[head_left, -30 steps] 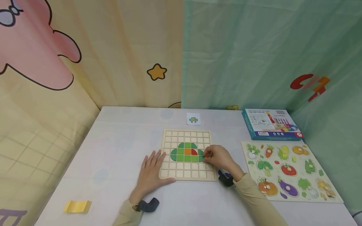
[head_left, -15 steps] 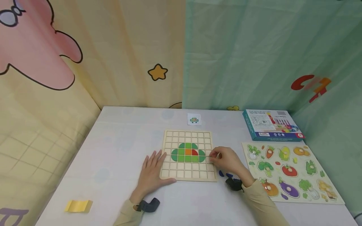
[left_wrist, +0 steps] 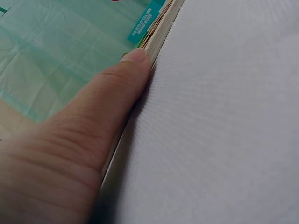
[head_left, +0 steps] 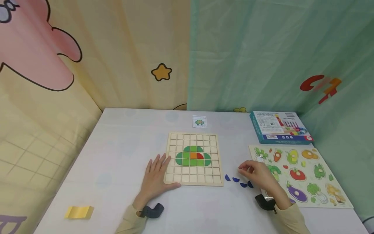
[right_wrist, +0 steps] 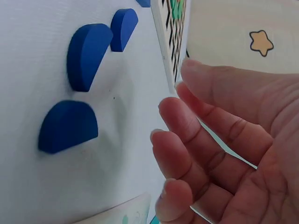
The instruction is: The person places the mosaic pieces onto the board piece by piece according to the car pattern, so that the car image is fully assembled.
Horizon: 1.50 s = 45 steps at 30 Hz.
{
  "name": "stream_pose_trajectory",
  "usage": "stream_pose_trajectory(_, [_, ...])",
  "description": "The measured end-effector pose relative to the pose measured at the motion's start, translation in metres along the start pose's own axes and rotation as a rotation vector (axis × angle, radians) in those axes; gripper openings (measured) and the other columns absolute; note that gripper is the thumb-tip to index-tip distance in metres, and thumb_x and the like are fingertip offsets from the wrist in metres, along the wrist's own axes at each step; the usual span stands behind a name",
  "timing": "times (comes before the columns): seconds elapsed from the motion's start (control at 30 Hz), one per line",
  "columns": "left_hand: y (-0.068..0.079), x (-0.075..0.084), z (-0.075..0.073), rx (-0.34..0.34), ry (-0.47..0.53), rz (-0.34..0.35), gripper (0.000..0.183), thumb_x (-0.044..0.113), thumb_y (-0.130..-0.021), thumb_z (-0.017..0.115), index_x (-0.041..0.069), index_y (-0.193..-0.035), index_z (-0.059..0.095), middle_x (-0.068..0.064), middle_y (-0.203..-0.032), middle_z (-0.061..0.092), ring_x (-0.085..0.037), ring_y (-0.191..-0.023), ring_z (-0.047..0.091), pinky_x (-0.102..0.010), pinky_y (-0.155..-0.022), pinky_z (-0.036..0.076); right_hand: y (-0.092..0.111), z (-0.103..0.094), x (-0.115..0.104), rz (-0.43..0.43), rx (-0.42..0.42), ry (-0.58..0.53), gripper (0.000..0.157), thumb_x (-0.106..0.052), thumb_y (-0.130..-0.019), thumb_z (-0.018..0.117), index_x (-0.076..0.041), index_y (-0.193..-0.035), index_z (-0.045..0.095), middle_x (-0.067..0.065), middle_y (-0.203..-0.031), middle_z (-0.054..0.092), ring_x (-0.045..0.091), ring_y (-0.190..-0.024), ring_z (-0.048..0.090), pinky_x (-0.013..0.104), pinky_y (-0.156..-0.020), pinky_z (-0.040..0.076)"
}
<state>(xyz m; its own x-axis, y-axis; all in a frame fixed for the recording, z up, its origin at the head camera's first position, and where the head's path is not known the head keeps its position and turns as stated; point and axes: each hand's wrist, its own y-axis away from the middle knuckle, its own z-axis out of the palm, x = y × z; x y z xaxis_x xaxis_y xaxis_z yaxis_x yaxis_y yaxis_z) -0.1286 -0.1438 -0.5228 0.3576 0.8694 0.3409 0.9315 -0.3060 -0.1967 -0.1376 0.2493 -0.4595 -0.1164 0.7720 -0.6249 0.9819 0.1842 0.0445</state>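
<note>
A wooden grid board (head_left: 177, 175) lies on the table, with green, orange and red tiles (head_left: 193, 155) forming a rounded shape in its cells. My left hand (head_left: 156, 174) rests spread at the board's lower left corner. In the left wrist view its thumb (left_wrist: 117, 79) presses along the board's edge. My right hand (head_left: 261, 177) hovers right of the board, its fingers loosely bent with nothing seen between them. Several blue half-round pieces (head_left: 236, 179) lie on the table between the board and this hand. The right wrist view shows a blue half-round piece (right_wrist: 67, 126) beside the fingers, apart from them.
Behind the board lies a small card (head_left: 199, 122) with a printed grid picture. A vegetable puzzle board (head_left: 306, 156) sits at the right, partly under the right forearm. Beyond it is a teal box (head_left: 280, 127). A folded yellow strip (head_left: 79, 212) lies at front left.
My right hand has moved from the board's right side, by the green tile, out to the right and toward me. The blue pieces have come into fuller view. The left hand stays put.
</note>
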Motion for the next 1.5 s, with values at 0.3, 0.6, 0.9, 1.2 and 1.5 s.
stream_pose_trajectory(0.3, [-0.001, 0.000, -0.002, 0.000, 0.008, -0.004, 0.109, 0.077, -0.069, 0.060, 0.009, -0.149, 0.030, -0.010, -0.155, 0.022, -0.031, -0.142, 0.011, -0.049, -0.113, 0.004, 0.000, 0.011, -0.005, -0.148, -0.055, 0.070, 0.013, -0.015, -0.078, 0.079, -0.014, -0.088, 0.071, -0.012, -0.072, 0.055, 0.007, -0.061, 0.048, 0.023, -0.052, 0.043])
stream_pose_trajectory(0.6, [-0.001, 0.001, 0.001, -0.017, 0.011, -0.006, 0.111, 0.080, -0.069, 0.056, 0.009, -0.150, 0.029, -0.009, -0.155, 0.021, -0.029, -0.142, 0.010, -0.049, -0.112, 0.004, -0.007, 0.024, -0.012, -0.256, -0.108, 0.088, 0.022, -0.015, -0.073, 0.082, -0.013, -0.093, 0.072, -0.010, -0.079, 0.056, 0.009, -0.073, 0.048, 0.027, -0.063, 0.044])
stream_pose_trajectory(0.9, [0.000, 0.003, 0.000, -0.005, 0.006, -0.003, 0.110, 0.079, -0.069, 0.058, 0.009, -0.149, 0.030, -0.010, -0.155, 0.022, -0.030, -0.142, 0.011, -0.049, -0.112, 0.004, -0.007, 0.026, -0.013, -0.238, -0.095, 0.117, 0.020, -0.015, -0.073, 0.082, -0.014, -0.090, 0.072, -0.011, -0.078, 0.055, 0.010, -0.071, 0.047, 0.026, -0.062, 0.043])
stream_pose_trajectory(1.2, [0.001, 0.003, -0.001, 0.006, 0.012, 0.001, 0.109, 0.076, -0.069, 0.060, 0.008, -0.149, 0.031, -0.011, -0.154, 0.023, -0.031, -0.142, 0.013, -0.050, -0.112, 0.005, -0.011, 0.030, -0.020, -0.210, -0.077, 0.137, 0.013, -0.009, -0.076, 0.079, -0.014, -0.083, 0.071, -0.011, -0.073, 0.054, 0.008, -0.066, 0.045, 0.025, -0.057, 0.041])
stream_pose_trajectory(1.5, [0.001, 0.001, 0.001, 0.010, 0.012, 0.001, 0.109, 0.077, -0.069, 0.060, 0.009, -0.149, 0.030, -0.010, -0.155, 0.023, -0.030, -0.142, 0.012, -0.049, -0.112, 0.004, -0.015, 0.032, -0.022, -0.152, -0.078, 0.131, 0.017, -0.004, -0.074, 0.078, -0.015, -0.078, 0.066, -0.009, -0.070, 0.050, 0.011, -0.064, 0.044, 0.026, -0.056, 0.039])
